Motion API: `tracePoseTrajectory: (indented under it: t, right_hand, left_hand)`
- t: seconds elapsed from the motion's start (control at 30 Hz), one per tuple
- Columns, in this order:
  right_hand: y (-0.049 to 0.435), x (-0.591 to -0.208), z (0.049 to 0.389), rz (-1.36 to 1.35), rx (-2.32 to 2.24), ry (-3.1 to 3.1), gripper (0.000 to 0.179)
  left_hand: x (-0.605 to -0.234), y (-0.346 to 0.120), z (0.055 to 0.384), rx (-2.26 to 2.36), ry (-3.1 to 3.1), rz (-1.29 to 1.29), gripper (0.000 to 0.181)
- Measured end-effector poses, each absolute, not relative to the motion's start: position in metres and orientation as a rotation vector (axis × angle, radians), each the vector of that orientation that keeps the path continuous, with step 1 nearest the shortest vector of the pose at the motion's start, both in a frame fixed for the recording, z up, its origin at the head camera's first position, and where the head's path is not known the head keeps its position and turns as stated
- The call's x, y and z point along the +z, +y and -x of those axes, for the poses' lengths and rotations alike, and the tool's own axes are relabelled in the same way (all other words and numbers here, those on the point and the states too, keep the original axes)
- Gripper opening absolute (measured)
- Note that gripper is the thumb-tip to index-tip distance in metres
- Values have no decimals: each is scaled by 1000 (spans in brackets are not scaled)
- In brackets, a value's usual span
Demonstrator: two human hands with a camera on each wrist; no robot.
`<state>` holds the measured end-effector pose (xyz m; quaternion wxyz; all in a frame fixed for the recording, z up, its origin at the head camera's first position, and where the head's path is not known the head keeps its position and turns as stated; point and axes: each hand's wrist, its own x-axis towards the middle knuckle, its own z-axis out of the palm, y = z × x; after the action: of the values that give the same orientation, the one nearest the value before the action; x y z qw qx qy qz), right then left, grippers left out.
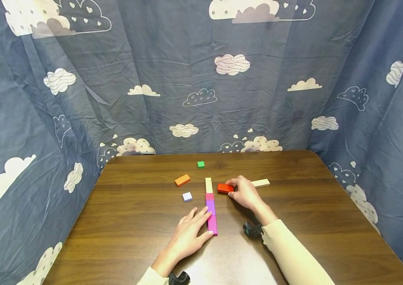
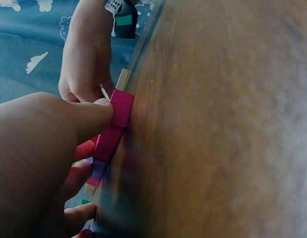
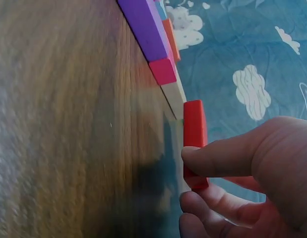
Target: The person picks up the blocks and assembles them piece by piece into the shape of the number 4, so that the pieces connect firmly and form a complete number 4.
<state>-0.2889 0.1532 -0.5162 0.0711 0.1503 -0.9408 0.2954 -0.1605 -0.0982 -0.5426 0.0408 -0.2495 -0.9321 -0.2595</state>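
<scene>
A row of blocks runs away from the person: a magenta block (image 1: 212, 225) nearest, then a purple block (image 1: 211, 208), a short pink block (image 1: 209, 196) and a cream block (image 1: 209, 185). My left hand (image 1: 188, 234) rests along the row's left side, fingers spread; its thumb touches the magenta block's near end and fingertips touch the purple block. Right of the row's far end, my right hand (image 1: 245, 193) pinches a red block (image 1: 225, 188) between thumb and fingers. In the right wrist view the red block (image 3: 194, 124) lies close to the cream block.
An orange block (image 1: 182, 180) and a small pale lavender block (image 1: 187, 197) lie left of the row. A small green block (image 1: 201, 164) is farther back. Another cream block (image 1: 260, 183) lies beyond the right hand. A patterned curtain (image 1: 183, 79) hangs behind the wooden table (image 1: 123, 221).
</scene>
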Motion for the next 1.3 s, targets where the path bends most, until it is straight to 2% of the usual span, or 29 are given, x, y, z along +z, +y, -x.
tracePoseTrajectory:
  t: [1.3]
  right_hand:
    - [143, -515, 277, -625, 842, -2879, 36]
  left_hand:
    - [-541, -99, 159, -792, -2874, 755, 61]
